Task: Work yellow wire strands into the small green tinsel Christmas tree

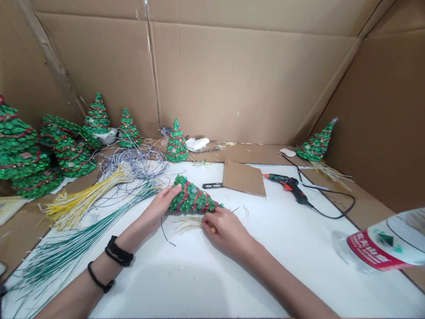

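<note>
A small green tree with a red garland lies on its side above the white board, its tip toward the right. My left hand is closed round its wide base at the left end. At the tip, my right hand is curled, its fingers bent against the tree. Something small and yellowish shows between those fingers, too small to name. Pale thin strands stick out left of my right hand, under the tree. One dark wire hangs below the base.
Bundles of yellow-white and green wires lie left, beside tangled wire. Several trees stand behind. Right of a cardboard piece and a black cutter lies a glue gun with its cable. A large bottle is at right.
</note>
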`<state>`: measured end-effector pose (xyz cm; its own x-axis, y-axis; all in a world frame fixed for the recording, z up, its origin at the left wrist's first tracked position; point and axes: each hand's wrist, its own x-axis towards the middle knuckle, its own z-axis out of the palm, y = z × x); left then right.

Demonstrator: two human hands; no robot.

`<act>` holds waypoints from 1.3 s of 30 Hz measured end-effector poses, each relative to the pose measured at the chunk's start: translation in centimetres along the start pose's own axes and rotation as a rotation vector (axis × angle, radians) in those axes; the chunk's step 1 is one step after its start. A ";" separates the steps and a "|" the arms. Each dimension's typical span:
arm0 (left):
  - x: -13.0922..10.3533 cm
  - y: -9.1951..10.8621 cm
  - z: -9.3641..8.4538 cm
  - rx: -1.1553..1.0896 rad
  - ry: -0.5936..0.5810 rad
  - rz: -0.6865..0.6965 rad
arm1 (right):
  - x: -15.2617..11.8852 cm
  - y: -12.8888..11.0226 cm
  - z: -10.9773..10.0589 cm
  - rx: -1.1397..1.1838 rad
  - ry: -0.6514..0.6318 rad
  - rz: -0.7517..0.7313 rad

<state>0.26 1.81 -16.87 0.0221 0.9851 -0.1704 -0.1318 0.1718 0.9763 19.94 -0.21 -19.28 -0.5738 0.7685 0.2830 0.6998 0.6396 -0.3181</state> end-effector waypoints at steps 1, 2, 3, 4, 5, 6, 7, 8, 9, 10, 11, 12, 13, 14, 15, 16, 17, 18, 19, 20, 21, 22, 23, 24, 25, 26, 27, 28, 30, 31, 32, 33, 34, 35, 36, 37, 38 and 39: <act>0.0 -0.1 0.0 0.001 0.007 0.002 | 0.0 0.1 -0.2 0.001 -0.006 -0.011; 0.0 -0.1 0.0 0.003 0.013 0.006 | 0.0 0.2 -0.4 0.015 -0.007 -0.019; 0.0 -0.2 0.1 0.004 0.019 0.013 | 0.0 0.3 -0.8 0.039 -0.004 -0.021; 0.0 -0.2 0.1 0.005 0.023 0.023 | 0.1 0.4 -1.2 0.074 0.001 -0.014; -0.1 -0.1 0.2 0.004 0.029 0.032 | 0.2 0.5 -1.7 0.115 0.004 0.000; -0.2 -0.1 0.3 0.005 0.031 0.036 | 0.4 0.6 -2.2 0.156 0.002 0.018; -0.3 0.0 0.4 0.007 0.032 0.037 | 0.7 0.5 -2.7 0.194 -0.002 0.035; -0.4 0.1 0.4 0.008 0.032 0.038 | 1.0 0.4 -3.2 0.221 -0.002 0.050; -0.4 0.1 0.5 0.007 0.033 0.040 | 1.4 0.3 -3.7 0.238 0.003 0.058; -0.5 0.1 0.6 0.004 0.033 0.045 | 1.8 0.1 -4.1 0.246 0.013 0.054; -0.4 0.1 0.6 0.002 0.033 0.054 | 2.3 -0.2 -4.4 0.247 0.026 0.043; -0.4 0.1 0.6 0.001 0.035 0.066 | 2.8 -0.5 -4.6 0.242 0.040 0.031; -0.4 0.0 0.5 0.004 0.041 0.081 | 3.2 -0.8 -4.8 0.232 0.052 0.023; -0.3 -0.1 0.5 0.011 0.042 0.095 | 3.6 -1.1 -4.8 0.218 0.061 0.022; -0.2 -0.2 0.4 0.020 0.037 0.108 | 3.9 -1.4 -4.7 0.200 0.072 0.027; -0.2 -0.3 0.3 0.031 0.028 0.123 | 4.1 -1.5 -4.6 0.179 0.085 0.035; -0.1 -0.5 0.2 0.042 0.019 0.139 | 4.1 -1.7 -4.3 0.159 0.096 0.040; -0.1 -0.6 0.1 0.052 0.011 0.157 | 4.1 -1.7 -4.0 0.143 0.108 0.038; -0.1 -0.6 0.1 0.063 0.006 0.173 | 4.1 -1.7 -3.7 0.128 0.121 0.032; -0.1 -0.7 0.0 0.074 0.007 0.186 | 4.0 -1.7 -3.4 0.116 0.133 0.024; -0.1 -0.8 0.0 0.085 0.012 0.197 | 3.9 -1.7 -3.1 0.105 0.144 0.017; -0.1 -0.9 0.0 0.094 0.017 0.205 | 3.8 -1.6 -2.8 0.097 0.155 0.016; -0.1 -0.9 0.0 0.100 0.022 0.208 | 3.7 -1.6 -2.6 0.089 0.170 0.022; -0.1 -1.0 -0.1 0.104 0.029 0.207 | 3.7 -1.6 -2.4 0.080 0.186 0.031; -0.1 -1.0 -0.1 0.104 0.040 0.201 | 3.7 -1.5 -2.2 0.072 0.200 0.038; -0.2 -1.1 -0.1 0.097 0.052 0.192 | 3.7 -1.5 -2.1 0.065 0.215 0.042; -0.2 -1.1 -0.1 0.087 0.069 0.180 | 3.7 -1.4 -2.0 0.055 0.230 0.042; -0.3 -1.0 0.0 0.077 0.085 0.168 | 3.7 -1.4 -1.9 0.043 0.247 0.038; -0.5 -0.9 0.0 0.066 0.099 0.159 | 3.6 -1.3 -1.7 0.016 0.279 0.026; -0.7 -0.8 0.0 0.065 0.095 0.162 | 3.6 -1.2 -1.6 0.000 0.293 0.024; -0.8 -0.8 0.1 0.066 0.087 0.166 | 3.6 -1.2 -1.6 -0.016 0.303 0.025; -0.9 -0.7 0.1 0.065 0.078 0.166 | 3.5 -1.1 -1.5 -0.030 0.311 0.031; -1.0 -0.7 0.2 0.059 0.072 0.162 | 3.5 -1.1 -1.5 -0.041 0.316 0.038; -1.1 -0.6 0.3 0.048 0.073 0.154 | 3.5 -1.1 -1.5 -0.050 0.318 0.045; -1.2 -0.6 0.3 0.035 0.074 0.146 | 3.5 -1.1 -1.5 -0.057 0.317 0.049; -1.2 -0.7 0.3 0.023 0.071 0.141 | 3.5 -1.1 -1.5 -0.060 0.313 0.050; -1.2 -0.7 0.4 0.012 0.060 0.141 | 3.5 -1.2 -1.6 -0.063 0.308 0.050; -1.2 -0.8 0.4 0.003 0.044 0.145 | 3.5 -1.2 -1.6 -0.068 0.301 0.051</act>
<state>0.70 0.47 -17.37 -0.0404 0.9986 -0.0336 -0.1270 0.0282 0.9915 17.80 1.67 -16.44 -0.3922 0.7540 0.5270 0.7569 0.5900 -0.2809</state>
